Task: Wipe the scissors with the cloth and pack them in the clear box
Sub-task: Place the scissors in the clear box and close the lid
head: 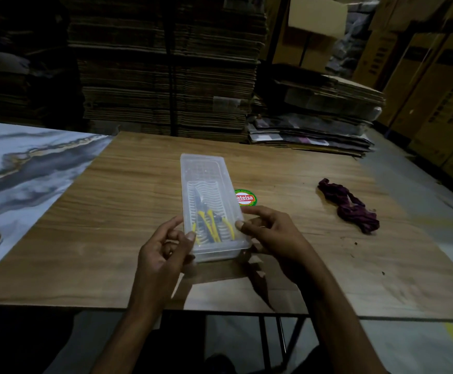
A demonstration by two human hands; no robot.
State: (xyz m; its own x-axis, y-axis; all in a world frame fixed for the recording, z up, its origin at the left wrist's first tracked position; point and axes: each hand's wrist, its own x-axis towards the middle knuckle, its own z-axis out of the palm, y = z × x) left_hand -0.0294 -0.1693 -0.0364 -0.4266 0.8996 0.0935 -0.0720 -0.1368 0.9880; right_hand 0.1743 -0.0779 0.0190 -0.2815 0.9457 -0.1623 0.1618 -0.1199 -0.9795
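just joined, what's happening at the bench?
A person holds the clear box at its near end, left hand and right hand pinching opposite sides. The yellow-handled scissors already lie inside. The purple cloth lies apart on the wooden table, to the right.

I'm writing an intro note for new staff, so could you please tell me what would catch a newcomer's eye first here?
First, the clear box at the middle of the wooden table, with yellow-handled scissors inside, held by the left hand and right hand at its near end. Next, the purple cloth lying apart to the right.
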